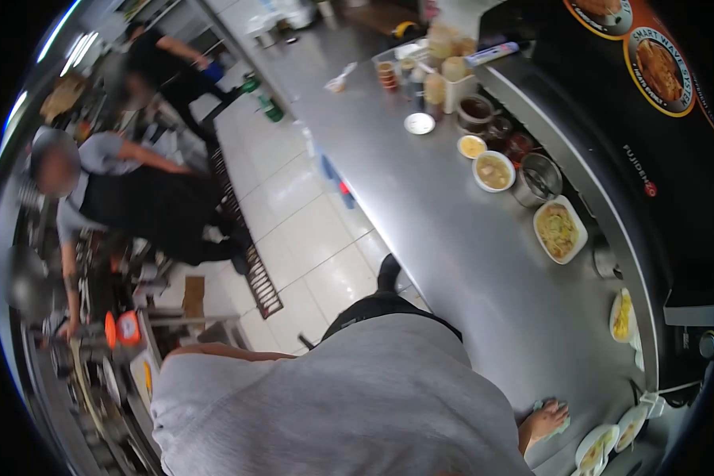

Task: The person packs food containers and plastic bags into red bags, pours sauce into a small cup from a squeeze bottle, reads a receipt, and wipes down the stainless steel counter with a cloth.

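At the lower right, my right hand [544,422] presses a pale green cloth [563,427] onto the steel counter [468,270]. Just beyond it, near the counter's right end, stand two white bowls of food, one [596,451] closer to the hand and another [630,428] further right. My left hand does not show; only part of the left arm appears beside the grey shirt.
Along the counter's back stand a square dish of food [560,230], a soup bowl [493,171], a metal pot [538,179] and a rack of bottles, beneath a black appliance [611,103]. Two people [151,198] are at the left, by a floor grate [250,262].
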The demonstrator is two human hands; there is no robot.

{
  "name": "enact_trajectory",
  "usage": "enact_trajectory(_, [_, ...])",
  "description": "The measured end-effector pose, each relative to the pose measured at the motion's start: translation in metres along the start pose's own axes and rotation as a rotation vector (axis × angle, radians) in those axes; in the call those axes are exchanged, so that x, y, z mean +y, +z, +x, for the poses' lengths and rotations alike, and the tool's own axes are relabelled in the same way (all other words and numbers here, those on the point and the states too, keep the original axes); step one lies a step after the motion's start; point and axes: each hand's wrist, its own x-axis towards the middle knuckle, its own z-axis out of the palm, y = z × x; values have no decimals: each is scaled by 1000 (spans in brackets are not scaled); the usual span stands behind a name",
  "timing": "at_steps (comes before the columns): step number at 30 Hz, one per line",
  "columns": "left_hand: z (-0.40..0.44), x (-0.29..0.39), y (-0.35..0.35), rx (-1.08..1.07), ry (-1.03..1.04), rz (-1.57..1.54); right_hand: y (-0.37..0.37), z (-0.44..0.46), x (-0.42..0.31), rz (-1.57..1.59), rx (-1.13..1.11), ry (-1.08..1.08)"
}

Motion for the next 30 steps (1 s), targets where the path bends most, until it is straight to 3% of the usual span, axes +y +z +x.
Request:
enact_trajectory(4, [-30,-13,95,47,12,-291,-17,-5,-15,95,18,126])
enact_trajectory(9, [-46,-17,164,80,23,-443,-27,-4,-21,69,-42,169])
enact_trajectory(12, [-52,-19,196,62,17,-479,53,17,3,-185,221,227])
enact_trajectory(15, [-50,-20,216,25,25,-477,59,12,10,-207,340,158])
enact_trajectory(18, [-40,-22,227,-13,44,-473,56,17,8,-218,180,186])
enact_trajectory(21, [-26,-25,220,19,92,-506,13,-3,5,-264,659,-521])
enact_trajectory(24, [-8,-21,176,185,179,-572,14,-6,-31,-182,-92,-110])
enact_trajectory(26, [-41,1,123,296,139,-600,-29,-35,-83,-103,-85,-163])
enact_trajectory(30, [-53,34,81,139,240,-861,-45,-65,-157,28,-31,-436])
